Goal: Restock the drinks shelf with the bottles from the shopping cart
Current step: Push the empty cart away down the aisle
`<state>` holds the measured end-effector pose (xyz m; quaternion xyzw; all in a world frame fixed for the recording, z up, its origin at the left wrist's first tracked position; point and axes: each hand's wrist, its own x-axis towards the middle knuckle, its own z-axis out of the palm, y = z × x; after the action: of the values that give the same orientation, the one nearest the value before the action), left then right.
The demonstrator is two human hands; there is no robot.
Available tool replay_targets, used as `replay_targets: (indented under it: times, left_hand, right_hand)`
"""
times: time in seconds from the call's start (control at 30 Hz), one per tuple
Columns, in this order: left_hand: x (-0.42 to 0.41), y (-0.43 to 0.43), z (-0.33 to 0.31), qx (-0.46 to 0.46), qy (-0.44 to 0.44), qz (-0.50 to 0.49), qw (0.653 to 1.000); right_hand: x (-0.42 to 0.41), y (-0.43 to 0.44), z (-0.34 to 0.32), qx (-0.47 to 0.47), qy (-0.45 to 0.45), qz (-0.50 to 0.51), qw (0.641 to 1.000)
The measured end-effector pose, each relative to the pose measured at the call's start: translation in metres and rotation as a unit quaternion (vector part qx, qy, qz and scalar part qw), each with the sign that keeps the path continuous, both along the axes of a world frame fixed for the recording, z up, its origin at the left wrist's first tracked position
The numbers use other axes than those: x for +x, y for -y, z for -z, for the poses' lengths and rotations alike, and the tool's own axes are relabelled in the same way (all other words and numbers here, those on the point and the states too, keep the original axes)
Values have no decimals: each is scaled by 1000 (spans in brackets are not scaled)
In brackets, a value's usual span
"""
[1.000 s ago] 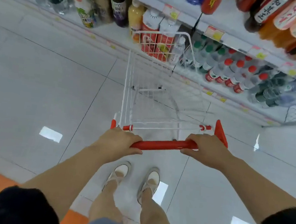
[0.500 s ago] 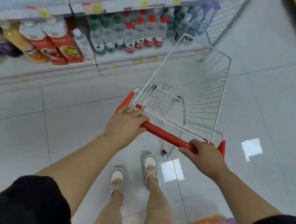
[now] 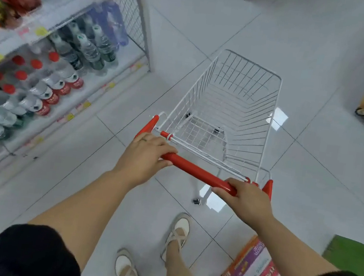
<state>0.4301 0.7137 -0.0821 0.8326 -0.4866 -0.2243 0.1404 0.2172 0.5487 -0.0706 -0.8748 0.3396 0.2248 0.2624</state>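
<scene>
— Beside the drinks shelf (image 3: pixel 51 88), look: the cart (image 3: pixel 232 102) has swung round. A second ago its nose pointed at the bottles (image 3: pixel 50 95); now it runs along the aisle, with the shelf off to the person's left.

— And the hands?

— Left hand (image 3: pixel 145 154) and right hand (image 3: pixel 246 200) are both clenched round the red handle (image 3: pixel 197 171), one at each end.

— Anything in the basket?

— Nothing that I can see — bare wire right down to the floor tiles (image 3: pixel 325 64). The bottles are all on the shelf, red caps and dark caps in rows.

— So the restocking's finished?

— I'd guess so, and the cart is being wheeled away — though that's only my reading.
</scene>
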Motion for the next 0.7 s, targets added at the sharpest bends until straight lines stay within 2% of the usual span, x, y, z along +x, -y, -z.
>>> replay_targets:
  times: [0.37,0.7]
  left_hand:
    - [16,211,2,-9,-7,188,982]
    - [3,392,8,-20,-4,371,928]
  right_hand:
    - [-32,120,1,-27,-2,162,986]
    - [-57,197,14,-58,-2,354,934]
